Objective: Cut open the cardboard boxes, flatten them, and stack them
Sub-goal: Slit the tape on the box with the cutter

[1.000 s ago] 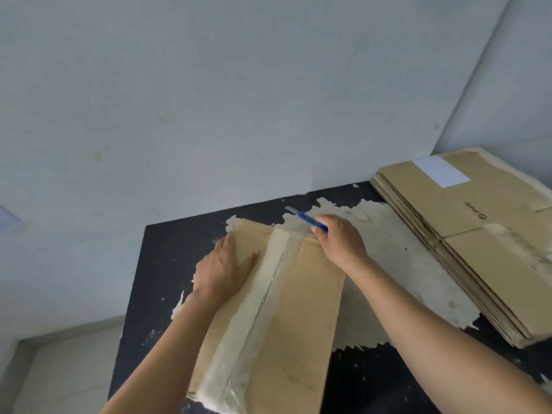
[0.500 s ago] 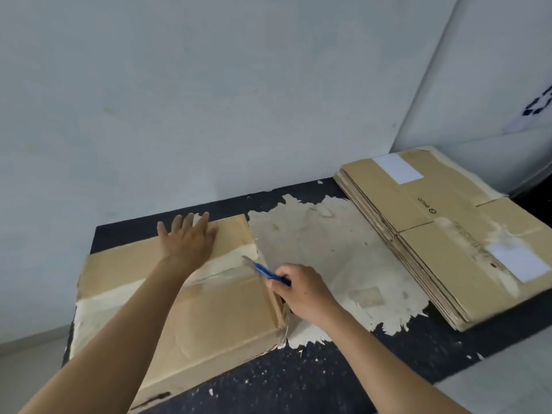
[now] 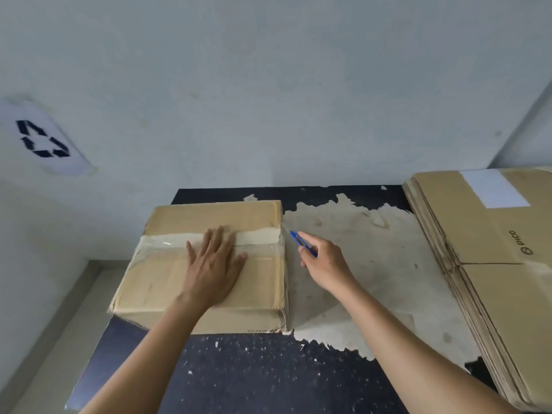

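A taped cardboard box stands on the left half of the dark table. Clear tape runs across its top from left to right. My left hand lies flat on the box top, fingers straight, over the tape line. My right hand grips a small blue cutter just right of the box. The cutter's tip sits at the right end of the tape seam, at the box's upper right edge. A stack of flattened boxes lies at the right side of the table.
The tabletop's dark skin has peeled, leaving a pale worn patch between the box and the stack. A wall stands directly behind the table. A recycling sign is on the wall at left. Floor shows left of the table.
The box now lies with its tape seam running left to right. My left hand shifted rightwards along the top. My right hand moved the cutter up to the seam's right end.
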